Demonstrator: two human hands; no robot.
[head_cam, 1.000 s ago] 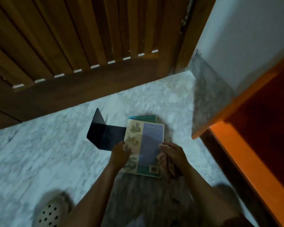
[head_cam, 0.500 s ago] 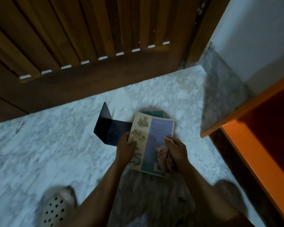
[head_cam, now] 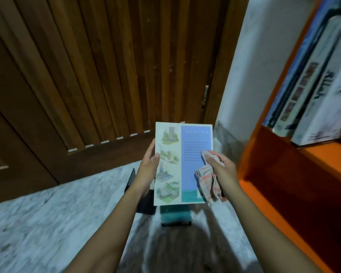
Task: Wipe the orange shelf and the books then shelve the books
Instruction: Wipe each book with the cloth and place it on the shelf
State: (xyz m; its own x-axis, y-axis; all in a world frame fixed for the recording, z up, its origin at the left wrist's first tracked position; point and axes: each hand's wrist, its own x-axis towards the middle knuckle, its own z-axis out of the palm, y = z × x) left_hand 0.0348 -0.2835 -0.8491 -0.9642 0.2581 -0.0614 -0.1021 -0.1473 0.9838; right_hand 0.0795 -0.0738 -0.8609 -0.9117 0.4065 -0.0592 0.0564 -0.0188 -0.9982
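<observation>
A thin book [head_cam: 177,154] with a cream and blue back cover is held up in front of me. My left hand [head_cam: 149,168] grips its left edge. My right hand [head_cam: 221,168] presses a crumpled pink-and-white cloth [head_cam: 208,180] against the blue part of the cover. Below it on the marble floor lies a teal book [head_cam: 175,215], partly hidden by the held one. The orange shelf [head_cam: 264,170] stands at the right, its lower compartment dark.
A black metal bookend [head_cam: 142,201] sits on the floor [head_cam: 47,223] behind my left wrist. Several large books [head_cam: 313,91] stand on the upper orange shelf at right. A slatted wooden door [head_cam: 106,75] fills the back, beside a white wall [head_cam: 264,56].
I lifted the thin book off the floor to chest height, uncovering the teal book. The view tilted up, showing the shelved books. The cloth now rests on the cover.
</observation>
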